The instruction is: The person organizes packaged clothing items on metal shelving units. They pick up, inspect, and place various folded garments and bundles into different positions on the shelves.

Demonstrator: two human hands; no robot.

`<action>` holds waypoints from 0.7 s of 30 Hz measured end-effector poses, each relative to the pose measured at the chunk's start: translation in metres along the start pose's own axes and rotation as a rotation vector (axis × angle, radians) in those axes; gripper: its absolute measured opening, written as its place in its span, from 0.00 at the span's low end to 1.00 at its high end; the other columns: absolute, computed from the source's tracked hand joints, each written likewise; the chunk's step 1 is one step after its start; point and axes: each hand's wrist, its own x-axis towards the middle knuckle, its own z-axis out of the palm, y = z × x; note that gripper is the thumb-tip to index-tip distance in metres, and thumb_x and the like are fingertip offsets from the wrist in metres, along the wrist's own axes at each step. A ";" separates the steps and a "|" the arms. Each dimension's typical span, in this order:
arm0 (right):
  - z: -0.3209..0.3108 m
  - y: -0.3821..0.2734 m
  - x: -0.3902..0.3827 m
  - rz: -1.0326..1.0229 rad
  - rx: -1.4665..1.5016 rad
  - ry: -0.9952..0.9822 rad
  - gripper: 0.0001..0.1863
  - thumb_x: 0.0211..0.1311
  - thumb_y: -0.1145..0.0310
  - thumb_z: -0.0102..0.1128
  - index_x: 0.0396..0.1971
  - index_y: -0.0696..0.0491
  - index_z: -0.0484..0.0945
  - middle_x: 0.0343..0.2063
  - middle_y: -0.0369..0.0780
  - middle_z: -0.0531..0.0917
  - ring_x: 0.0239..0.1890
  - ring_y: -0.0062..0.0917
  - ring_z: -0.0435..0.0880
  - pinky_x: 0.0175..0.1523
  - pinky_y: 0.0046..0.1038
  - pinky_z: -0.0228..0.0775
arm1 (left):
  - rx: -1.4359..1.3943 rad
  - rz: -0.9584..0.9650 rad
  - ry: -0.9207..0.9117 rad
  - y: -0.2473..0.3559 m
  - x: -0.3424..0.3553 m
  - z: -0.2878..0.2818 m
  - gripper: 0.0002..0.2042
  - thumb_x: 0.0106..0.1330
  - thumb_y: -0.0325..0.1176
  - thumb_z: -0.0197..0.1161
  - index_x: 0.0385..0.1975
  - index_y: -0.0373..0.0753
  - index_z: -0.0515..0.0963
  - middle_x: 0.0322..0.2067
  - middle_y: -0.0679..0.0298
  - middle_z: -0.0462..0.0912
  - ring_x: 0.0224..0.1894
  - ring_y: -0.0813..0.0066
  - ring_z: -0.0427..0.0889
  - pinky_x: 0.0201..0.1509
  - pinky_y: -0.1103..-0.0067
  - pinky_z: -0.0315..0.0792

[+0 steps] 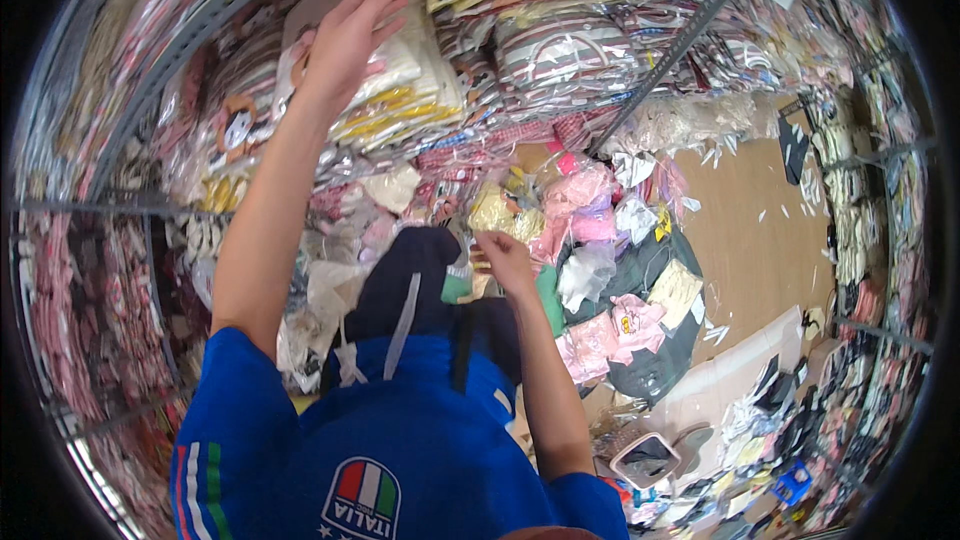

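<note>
My left hand (352, 38) reaches up and forward to the shelf, fingers stretched out. It is over a stack of folded white and yellow garments in clear plastic bags (400, 95); whether it touches them I cannot tell. Beside that stack lies a bagged garment with a cartoon face (240, 128). My right hand (505, 260) hangs low in front of my dark trousers (405, 275), fingers loosely bent and apart, with nothing visible in them. Near it on the floor are yellow bagged pieces (492, 210) and pink bagged garments (575, 195).
Metal shelf posts (690, 35) and a rail (190, 45) frame the packed shelves. A dark green sack (650, 370) with bagged clothes on it lies to my right. Behind it, paper scraps lie on the brown floor (765, 240). A white-framed mirror-like object (645, 458) sits at lower right.
</note>
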 end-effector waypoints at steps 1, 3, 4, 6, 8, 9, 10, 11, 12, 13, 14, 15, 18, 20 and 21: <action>-0.004 -0.002 0.001 0.024 -0.013 -0.004 0.20 0.66 0.54 0.63 0.44 0.56 0.81 0.35 0.39 0.85 0.35 0.21 0.84 0.38 0.25 0.78 | -0.077 0.212 -0.156 -0.021 0.034 -0.001 0.32 0.69 0.53 0.60 0.67 0.43 0.65 0.66 0.52 0.66 0.70 0.63 0.63 0.67 0.69 0.60; -0.021 0.024 0.002 0.043 0.038 0.038 0.19 0.67 0.54 0.63 0.43 0.56 0.81 0.34 0.38 0.85 0.34 0.21 0.84 0.37 0.24 0.78 | -0.186 0.025 -0.035 -0.052 0.086 0.015 0.35 0.68 0.57 0.60 0.69 0.43 0.62 0.69 0.50 0.59 0.73 0.61 0.56 0.69 0.67 0.57; -0.031 0.038 0.001 0.050 0.058 0.060 0.19 0.67 0.54 0.62 0.43 0.57 0.81 0.34 0.38 0.85 0.34 0.21 0.84 0.37 0.24 0.78 | -0.242 -0.068 0.027 -0.061 0.106 0.025 0.36 0.67 0.58 0.59 0.69 0.44 0.61 0.70 0.49 0.56 0.74 0.60 0.52 0.70 0.65 0.55; -0.052 0.072 -0.009 0.102 0.106 0.146 0.18 0.67 0.55 0.62 0.42 0.57 0.81 0.34 0.37 0.85 0.33 0.21 0.85 0.36 0.24 0.79 | -0.387 -0.149 0.134 -0.075 0.130 0.050 0.43 0.63 0.65 0.60 0.70 0.40 0.58 0.70 0.52 0.55 0.72 0.59 0.52 0.73 0.61 0.49; -0.061 0.093 -0.027 0.183 0.151 0.234 0.18 0.67 0.55 0.62 0.42 0.57 0.80 0.34 0.38 0.85 0.32 0.22 0.85 0.36 0.25 0.80 | -0.491 -0.226 0.325 -0.085 0.147 0.062 0.46 0.61 0.67 0.60 0.68 0.34 0.60 0.64 0.55 0.65 0.65 0.63 0.64 0.74 0.60 0.48; -0.064 0.102 -0.036 0.241 0.163 0.265 0.18 0.67 0.55 0.63 0.42 0.56 0.80 0.34 0.38 0.85 0.33 0.22 0.85 0.36 0.25 0.81 | -0.479 -0.250 0.513 -0.092 0.162 0.063 0.47 0.58 0.66 0.65 0.66 0.34 0.62 0.61 0.57 0.70 0.63 0.67 0.67 0.70 0.63 0.55; -0.066 0.109 -0.042 0.297 0.177 0.294 0.18 0.66 0.55 0.63 0.42 0.56 0.80 0.34 0.39 0.85 0.33 0.23 0.86 0.37 0.26 0.81 | -0.507 -0.185 0.495 -0.102 0.170 0.062 0.46 0.56 0.64 0.68 0.65 0.34 0.62 0.60 0.57 0.71 0.62 0.68 0.68 0.69 0.64 0.58; -0.069 0.116 -0.046 0.327 0.170 0.299 0.18 0.65 0.55 0.64 0.42 0.56 0.80 0.34 0.39 0.85 0.33 0.22 0.85 0.36 0.25 0.81 | -0.533 -0.121 0.477 -0.112 0.176 0.060 0.46 0.55 0.62 0.71 0.65 0.33 0.63 0.59 0.58 0.73 0.61 0.69 0.70 0.67 0.66 0.61; -0.071 0.124 -0.052 0.360 0.165 0.305 0.18 0.65 0.55 0.65 0.42 0.56 0.81 0.34 0.38 0.85 0.33 0.22 0.85 0.36 0.25 0.81 | -0.556 -0.059 0.459 -0.119 0.179 0.058 0.46 0.53 0.59 0.74 0.64 0.32 0.64 0.58 0.58 0.74 0.60 0.70 0.71 0.65 0.68 0.63; -0.072 0.131 -0.056 0.394 0.159 0.309 0.18 0.64 0.55 0.66 0.42 0.56 0.81 0.34 0.38 0.85 0.32 0.22 0.85 0.35 0.25 0.81 | -0.532 -0.042 0.492 -0.126 0.182 0.059 0.44 0.52 0.56 0.75 0.62 0.32 0.65 0.56 0.59 0.75 0.59 0.71 0.72 0.63 0.69 0.65; -0.073 0.134 -0.057 0.409 0.140 0.301 0.18 0.64 0.55 0.66 0.42 0.56 0.81 0.34 0.38 0.85 0.32 0.22 0.85 0.35 0.25 0.81 | -0.510 -0.021 0.531 -0.127 0.184 0.063 0.43 0.51 0.54 0.77 0.61 0.32 0.67 0.55 0.59 0.76 0.57 0.71 0.73 0.62 0.71 0.66; -0.073 0.137 -0.057 0.421 0.127 0.294 0.18 0.64 0.55 0.66 0.41 0.56 0.81 0.34 0.38 0.85 0.33 0.22 0.85 0.35 0.25 0.81 | -0.487 0.000 0.564 -0.124 0.184 0.068 0.42 0.50 0.51 0.79 0.60 0.31 0.68 0.53 0.60 0.77 0.55 0.72 0.74 0.60 0.73 0.67; -0.067 0.130 -0.051 0.386 0.079 0.263 0.18 0.64 0.55 0.66 0.41 0.56 0.80 0.35 0.39 0.85 0.34 0.23 0.85 0.37 0.26 0.81 | -0.485 0.056 0.521 -0.109 0.168 0.071 0.40 0.50 0.48 0.80 0.58 0.32 0.70 0.53 0.59 0.78 0.55 0.73 0.75 0.60 0.73 0.68; -0.060 0.110 -0.043 0.357 0.023 0.251 0.18 0.65 0.56 0.66 0.43 0.55 0.79 0.35 0.40 0.85 0.35 0.24 0.86 0.39 0.27 0.81 | -0.531 0.121 0.477 -0.120 0.171 0.065 0.42 0.50 0.52 0.78 0.60 0.35 0.67 0.56 0.60 0.74 0.57 0.67 0.72 0.58 0.67 0.68; -0.060 0.101 -0.037 0.325 0.000 0.231 0.18 0.65 0.56 0.65 0.44 0.56 0.79 0.35 0.40 0.85 0.36 0.25 0.86 0.39 0.28 0.81 | -0.601 0.136 0.539 -0.124 0.171 0.069 0.41 0.50 0.49 0.79 0.60 0.32 0.68 0.55 0.58 0.76 0.55 0.67 0.74 0.58 0.70 0.68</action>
